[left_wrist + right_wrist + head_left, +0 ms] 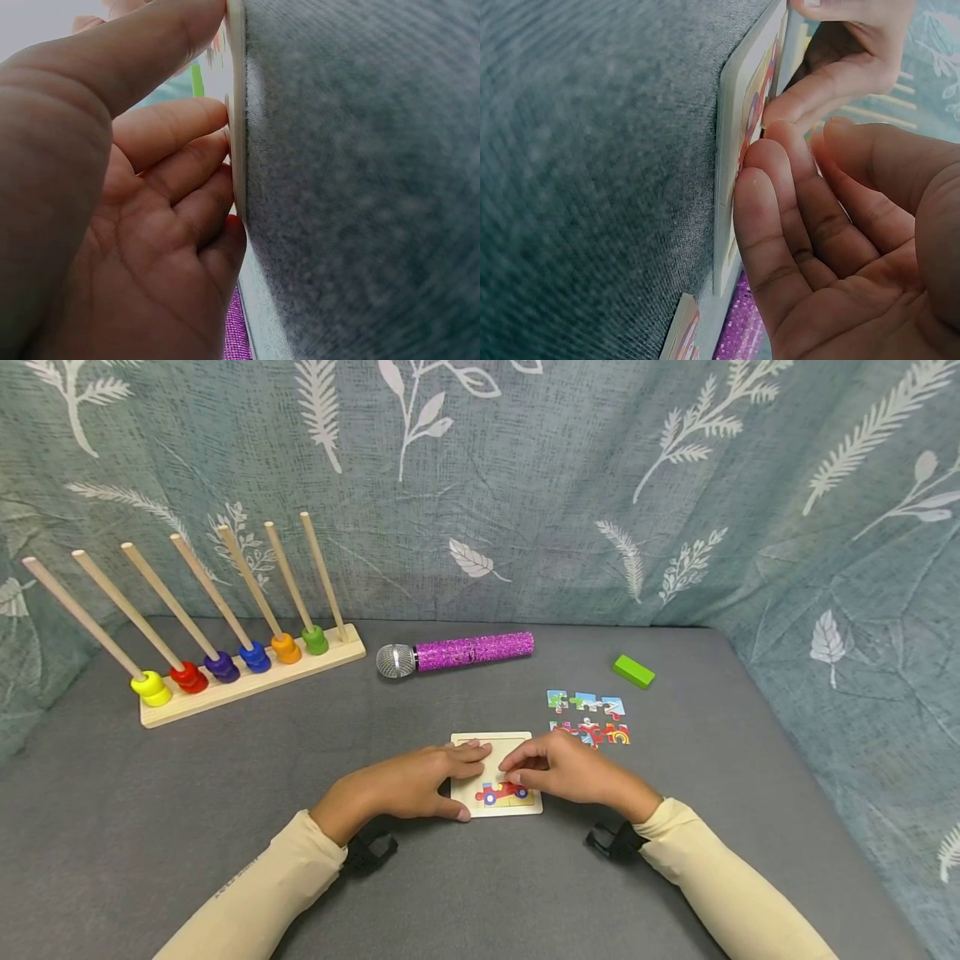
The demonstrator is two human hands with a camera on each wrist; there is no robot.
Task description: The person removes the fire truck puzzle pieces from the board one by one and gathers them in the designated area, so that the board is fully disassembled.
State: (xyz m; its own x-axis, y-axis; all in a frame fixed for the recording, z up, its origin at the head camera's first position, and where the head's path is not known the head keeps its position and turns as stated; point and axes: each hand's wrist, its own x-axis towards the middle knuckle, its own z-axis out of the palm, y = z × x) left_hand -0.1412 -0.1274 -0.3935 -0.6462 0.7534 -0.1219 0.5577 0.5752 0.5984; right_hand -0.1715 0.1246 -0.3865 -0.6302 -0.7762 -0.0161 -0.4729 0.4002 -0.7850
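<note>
A pale wooden puzzle board [495, 742] lies flat on the dark grey table, with joined jigsaw pieces [501, 795] showing a red vehicle along its near side. The left hand [427, 778] rests on the board's left part, fingers extended and thumb at the near edge. Above the board, the right hand [566, 768] brings thumb and fingertips together, pinching a small puzzle piece that the fingers mostly hide. In the right wrist view, the right hand's fingers [759, 202] lie close to the face of the board [727, 180]. The left wrist view shows the left fingertips [217, 112] touching the board.
Loose jigsaw pieces [585, 702] lie in two rows to the right of the board. Beyond it is a sparkly purple microphone [472, 652]. A green block [633, 672] sits at the back right. A wooden peg stand [247, 687] with coloured beads occupies the back left.
</note>
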